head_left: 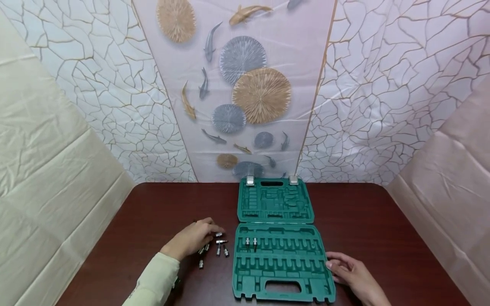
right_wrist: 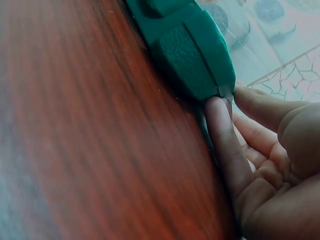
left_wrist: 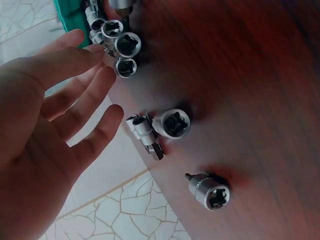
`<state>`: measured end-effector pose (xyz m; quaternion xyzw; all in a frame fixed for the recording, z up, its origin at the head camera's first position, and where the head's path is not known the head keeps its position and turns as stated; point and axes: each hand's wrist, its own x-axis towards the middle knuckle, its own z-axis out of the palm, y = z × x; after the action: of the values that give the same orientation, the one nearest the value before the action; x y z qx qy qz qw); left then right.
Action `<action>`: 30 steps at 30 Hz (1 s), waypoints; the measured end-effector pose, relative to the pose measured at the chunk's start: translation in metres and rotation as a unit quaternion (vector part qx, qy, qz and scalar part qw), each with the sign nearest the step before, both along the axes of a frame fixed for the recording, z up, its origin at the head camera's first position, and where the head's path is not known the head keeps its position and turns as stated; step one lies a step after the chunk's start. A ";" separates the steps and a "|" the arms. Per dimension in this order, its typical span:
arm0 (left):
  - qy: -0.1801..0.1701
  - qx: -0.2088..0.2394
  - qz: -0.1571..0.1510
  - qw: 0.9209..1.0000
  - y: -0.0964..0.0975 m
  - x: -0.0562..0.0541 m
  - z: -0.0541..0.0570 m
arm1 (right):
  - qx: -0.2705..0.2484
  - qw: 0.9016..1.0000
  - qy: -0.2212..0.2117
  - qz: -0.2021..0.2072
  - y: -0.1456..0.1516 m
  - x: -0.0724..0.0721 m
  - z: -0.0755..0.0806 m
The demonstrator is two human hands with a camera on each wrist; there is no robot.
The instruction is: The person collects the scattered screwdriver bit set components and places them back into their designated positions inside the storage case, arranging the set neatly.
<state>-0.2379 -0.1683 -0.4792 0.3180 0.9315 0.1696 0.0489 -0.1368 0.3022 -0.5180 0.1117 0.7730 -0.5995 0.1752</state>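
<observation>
A green plastic tool case [head_left: 283,274] lies unfolded on the table, its lid towards the wall. Two silver bit sockets [head_left: 254,243] stand side by side in the upper row of its near half. Left of the case my left hand [head_left: 191,239] hovers over several loose bit sockets [head_left: 226,252], fingers loosely bent. In the left wrist view its thumb and fingertips come right beside a cluster of bit sockets [left_wrist: 127,45], with nothing visibly gripped. My right hand [head_left: 354,274] pinches the case's right edge between thumb and fingers, as the right wrist view shows.
The dark red-brown table [head_left: 386,238] reaches back to a patterned cloth wall [head_left: 245,140], with pale cloth on both sides. A lone bit socket [head_left: 201,264] lies nearer the front. Two metal latches [head_left: 250,180] sit on the lid's far edge.
</observation>
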 end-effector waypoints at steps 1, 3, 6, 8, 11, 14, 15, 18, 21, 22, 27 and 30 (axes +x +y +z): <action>-0.004 -0.003 -0.001 1.000 0.000 0.000 -0.001 | 0.001 1.000 -0.001 0.002 0.000 0.000 -0.001; -0.007 -0.009 -0.001 1.000 0.001 0.001 -0.004 | 0.003 1.000 -0.001 0.007 0.001 0.001 -0.002; -0.011 -0.012 0.002 1.000 0.003 0.002 -0.007 | 0.002 1.000 -0.001 0.008 0.001 0.003 -0.003; -0.014 -0.010 0.006 1.000 0.004 0.002 -0.009 | 0.001 1.000 -0.002 0.004 0.001 0.004 -0.003; -0.016 -0.018 0.018 1.000 0.005 0.001 -0.010 | -0.001 1.000 0.000 -0.002 0.001 0.005 -0.001; 0.001 -0.040 0.028 0.999 0.007 0.001 -0.009 | -0.004 1.000 0.003 -0.006 0.000 0.004 0.000; 0.008 -0.047 0.031 0.998 0.007 0.000 -0.008 | -0.006 1.000 0.004 -0.009 -0.001 0.003 0.001; 0.025 -0.059 0.035 0.997 0.008 0.000 -0.004 | -0.005 1.000 0.005 -0.018 -0.003 0.001 0.003; 0.020 -0.057 0.037 0.997 0.009 -0.002 -0.001 | -0.004 1.000 0.003 -0.020 -0.003 0.001 0.003; 0.015 -0.054 0.036 0.998 0.010 -0.002 -0.001 | -0.004 1.000 0.003 -0.018 -0.002 0.001 0.004; -0.017 -0.037 0.037 0.998 0.009 -0.005 -0.003 | -0.014 1.000 0.002 -0.004 0.000 0.002 0.003; -0.023 -0.032 0.039 0.998 0.007 -0.006 -0.005 | -0.017 1.000 0.004 -0.001 0.001 0.002 0.000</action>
<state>-0.2438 -0.1613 -0.4839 0.2761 0.9467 0.1486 0.0741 -0.1345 0.3033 -0.5175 0.1074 0.7634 -0.6128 0.1736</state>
